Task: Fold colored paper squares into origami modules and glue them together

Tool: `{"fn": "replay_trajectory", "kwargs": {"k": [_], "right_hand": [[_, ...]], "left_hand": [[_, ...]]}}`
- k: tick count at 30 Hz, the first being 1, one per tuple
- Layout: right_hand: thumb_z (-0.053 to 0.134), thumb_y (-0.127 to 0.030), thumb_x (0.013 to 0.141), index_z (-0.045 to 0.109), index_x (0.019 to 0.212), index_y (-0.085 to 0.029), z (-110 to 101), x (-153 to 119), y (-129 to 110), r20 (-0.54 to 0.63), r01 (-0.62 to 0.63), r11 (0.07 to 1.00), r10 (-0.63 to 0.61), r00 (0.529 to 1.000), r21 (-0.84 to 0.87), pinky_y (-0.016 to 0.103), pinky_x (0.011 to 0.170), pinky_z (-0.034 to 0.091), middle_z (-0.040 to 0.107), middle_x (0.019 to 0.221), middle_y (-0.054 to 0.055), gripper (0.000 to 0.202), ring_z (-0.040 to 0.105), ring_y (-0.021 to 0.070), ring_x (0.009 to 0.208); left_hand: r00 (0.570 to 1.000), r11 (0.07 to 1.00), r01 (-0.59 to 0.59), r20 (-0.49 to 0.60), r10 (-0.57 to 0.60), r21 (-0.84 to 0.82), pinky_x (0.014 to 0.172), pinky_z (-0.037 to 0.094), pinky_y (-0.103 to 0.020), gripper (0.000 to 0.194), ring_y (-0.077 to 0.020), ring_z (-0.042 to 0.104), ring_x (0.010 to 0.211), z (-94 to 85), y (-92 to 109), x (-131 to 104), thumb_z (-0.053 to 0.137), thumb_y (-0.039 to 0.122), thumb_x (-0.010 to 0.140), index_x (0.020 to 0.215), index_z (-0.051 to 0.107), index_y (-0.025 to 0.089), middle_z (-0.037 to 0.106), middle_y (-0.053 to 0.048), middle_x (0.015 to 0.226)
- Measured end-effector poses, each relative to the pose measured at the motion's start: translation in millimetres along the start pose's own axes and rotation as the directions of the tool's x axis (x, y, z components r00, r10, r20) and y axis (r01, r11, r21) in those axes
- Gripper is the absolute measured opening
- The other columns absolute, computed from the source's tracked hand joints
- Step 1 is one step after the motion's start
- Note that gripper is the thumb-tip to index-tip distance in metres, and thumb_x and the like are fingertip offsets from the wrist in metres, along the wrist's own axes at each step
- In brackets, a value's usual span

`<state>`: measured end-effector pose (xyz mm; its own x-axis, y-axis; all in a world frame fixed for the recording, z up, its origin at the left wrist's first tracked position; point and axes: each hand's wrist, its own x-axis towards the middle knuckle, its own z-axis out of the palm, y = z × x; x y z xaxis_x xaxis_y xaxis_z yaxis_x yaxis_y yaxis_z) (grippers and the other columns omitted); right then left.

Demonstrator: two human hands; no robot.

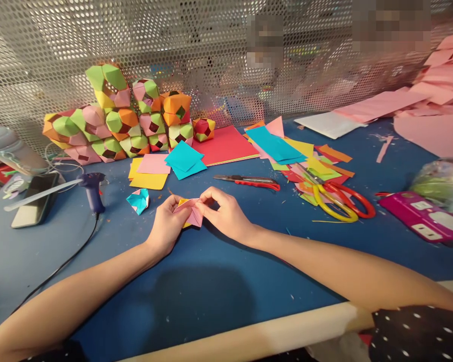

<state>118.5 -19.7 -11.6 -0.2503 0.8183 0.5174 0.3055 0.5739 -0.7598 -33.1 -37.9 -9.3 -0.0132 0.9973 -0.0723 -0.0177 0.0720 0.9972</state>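
Both my hands meet at the middle of the blue table on a small folded paper piece, pink with yellow showing beneath. My left hand grips its left side with fingers curled. My right hand pinches its upper right edge. A small folded teal and pink paper unit lies just left of my left hand. Loose squares of teal paper, pink paper and yellow paper lie just beyond my hands.
A stack of multicoloured folded paper cubes stands at the back left against a perforated metal screen. A glue gun and phone lie left. Red-handled cutter, scissors, paper scraps, red sheet and a magenta case lie right.
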Motion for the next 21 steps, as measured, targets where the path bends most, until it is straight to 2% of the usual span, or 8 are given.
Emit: {"fn": "replay_trajectory", "kwargs": {"k": [9,17,21], "right_hand": [[0.056,-0.019,0.081,0.054,0.077,-0.018,1.9,-1.1,5.2,0.003,-0.028,0.999,0.028,1.0,0.025,0.023,0.063,0.044,0.058,0.072,-0.001,0.005,0.054,0.0109,0.067],[0.058,-0.024,0.08,0.054,0.081,-0.018,4.0,0.8,8.2,0.038,-0.133,0.982,0.129,0.991,0.133,0.023,0.061,0.046,0.058,0.072,-0.001,0.007,0.054,0.0108,0.065],[0.056,-0.025,0.08,0.056,0.08,-0.018,3.2,1.5,8.4,0.027,-0.148,0.983,0.146,0.989,0.105,0.024,0.061,0.045,0.057,0.071,0.0,0.007,0.053,0.0112,0.064]], "left_hand": [[0.996,0.985,-0.074,0.052,0.067,0.156,0.055,0.035,-0.018,0.003,-0.0076,0.046,0.06,-3.8,-1.4,1.8,0.057,0.017,0.072,0.075,0.056,0.016,0.052,0.004,0.067],[0.996,0.977,-0.077,0.05,0.069,0.198,0.057,0.036,-0.019,0.005,-0.0089,0.047,0.062,-3.5,3.2,2.2,0.055,0.016,0.071,0.075,0.059,0.015,0.055,0.003,0.069],[0.996,0.978,-0.079,0.06,0.068,0.194,0.059,0.036,-0.019,0.01,-0.0088,0.047,0.063,-2.8,6.3,0.4,0.056,0.016,0.071,0.08,0.06,0.016,0.055,0.003,0.07]]}}
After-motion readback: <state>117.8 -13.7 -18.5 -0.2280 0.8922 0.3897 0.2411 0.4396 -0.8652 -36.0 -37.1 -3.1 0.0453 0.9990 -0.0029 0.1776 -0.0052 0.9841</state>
